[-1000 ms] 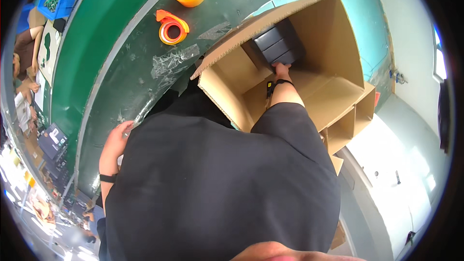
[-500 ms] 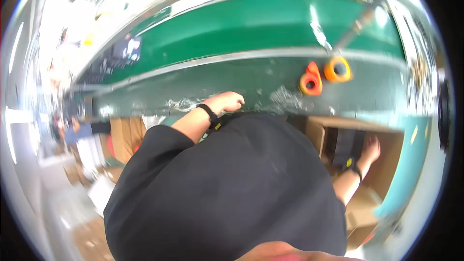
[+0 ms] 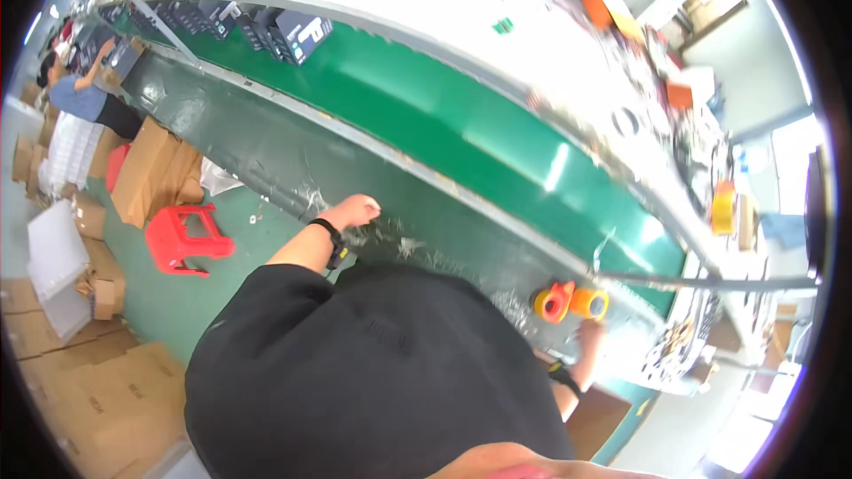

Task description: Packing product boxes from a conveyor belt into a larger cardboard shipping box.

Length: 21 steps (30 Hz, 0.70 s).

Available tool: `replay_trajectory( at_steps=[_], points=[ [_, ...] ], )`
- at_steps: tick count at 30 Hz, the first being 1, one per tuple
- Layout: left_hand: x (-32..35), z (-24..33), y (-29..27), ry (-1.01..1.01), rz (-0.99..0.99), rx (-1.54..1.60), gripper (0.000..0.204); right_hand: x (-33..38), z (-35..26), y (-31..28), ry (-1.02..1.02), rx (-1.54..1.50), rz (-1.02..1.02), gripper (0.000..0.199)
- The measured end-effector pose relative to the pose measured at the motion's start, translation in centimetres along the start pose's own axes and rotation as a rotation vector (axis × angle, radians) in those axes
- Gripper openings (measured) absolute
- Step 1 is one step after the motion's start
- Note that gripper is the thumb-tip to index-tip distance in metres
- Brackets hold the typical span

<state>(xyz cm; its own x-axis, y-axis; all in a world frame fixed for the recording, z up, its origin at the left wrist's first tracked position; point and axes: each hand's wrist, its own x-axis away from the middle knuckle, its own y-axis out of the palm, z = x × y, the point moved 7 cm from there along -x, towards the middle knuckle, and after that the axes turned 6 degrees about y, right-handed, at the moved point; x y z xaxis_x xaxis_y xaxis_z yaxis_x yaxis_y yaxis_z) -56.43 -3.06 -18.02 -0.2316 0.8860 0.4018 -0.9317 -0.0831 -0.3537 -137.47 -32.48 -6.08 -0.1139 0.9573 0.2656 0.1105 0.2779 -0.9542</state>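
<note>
Black wristband showing, our right hand blurs just beside the yellow tape roll; we cannot tell whether it pinches anything. Our left hand, well left of that roll, curls loosely over the dark green surface, its grip unclear to us. Immediately left of the roll sits a red-orange tape dispenser. Since half a second ago, our right hand has left the cardboard box below the roll, so our reach inside has ended and tape is now nearest.
</note>
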Motion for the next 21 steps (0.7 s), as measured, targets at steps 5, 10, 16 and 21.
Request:
replay_trajectory(
  at_steps=[5, 10, 16, 21],
  points=[
    [-0.7, -2.3, -25.7, -0.137, 0.635, -0.587, 0.023, 4.9, -33.3, 13.6, -0.009, -0.45, -0.776, 0.029],
    [-5.3, 2.8, -45.7, -0.294, 0.822, -0.989, 0.027, 10.8, -40.9, 19.0, -0.238, -0.353, -0.819, 0.028],
    [-11.1, 4.1, -56.4, -0.245, 0.744, -1.141, 0.028, 14.1, -38.9, 19.7, -0.162, -0.29, -0.669, 0.025],
    [-13.1, 3.2, -57.0, 0.053, 0.814, -1.318, 0.025, 15.1, -38.1, 18.4, 0.017, -0.273, -0.509, 0.027]
  ],
)
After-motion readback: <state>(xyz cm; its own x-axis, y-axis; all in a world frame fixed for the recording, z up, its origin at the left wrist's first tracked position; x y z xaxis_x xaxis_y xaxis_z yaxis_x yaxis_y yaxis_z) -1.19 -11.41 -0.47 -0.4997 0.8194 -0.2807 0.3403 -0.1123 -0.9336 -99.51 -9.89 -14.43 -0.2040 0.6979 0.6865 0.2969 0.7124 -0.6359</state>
